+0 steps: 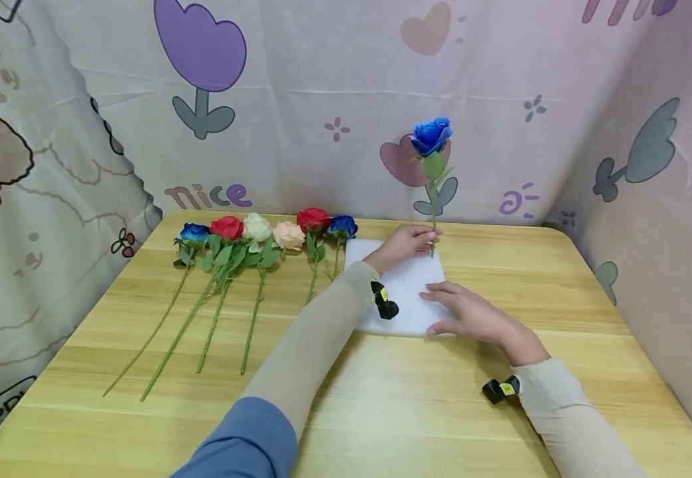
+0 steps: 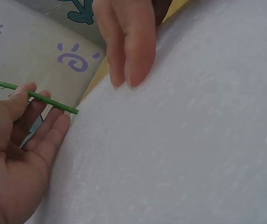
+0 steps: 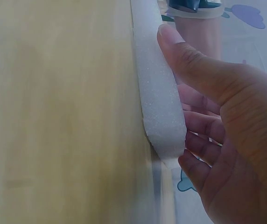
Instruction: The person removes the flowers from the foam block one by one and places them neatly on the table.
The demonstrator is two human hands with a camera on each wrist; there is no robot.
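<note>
A blue artificial rose (image 1: pixel 431 136) stands upright above the far edge of a white foam slab (image 1: pixel 411 318). My left hand (image 1: pixel 402 247) pinches its green stem low down, between thumb and fingers. In the left wrist view the bare lower end of the stem (image 2: pixel 59 105) pokes out past the fingers, close to the slab's edge. My right hand (image 1: pixel 471 312) rests at the slab's right side, its fingers mostly straight and spread. From the right wrist view, the thumb and fingertips touch the slab's edge (image 3: pixel 159 79).
Left of the slab lie several artificial roses in a row: a blue rose (image 1: pixel 194 234), a red rose (image 1: pixel 227 228), a white rose (image 1: pixel 257 227), a peach rose (image 1: pixel 288 235), another red rose (image 1: pixel 313 219) and a dark blue rose (image 1: pixel 342 226). A printed curtain (image 1: pixel 298 153) hangs behind the wooden table (image 1: pixel 381 411).
</note>
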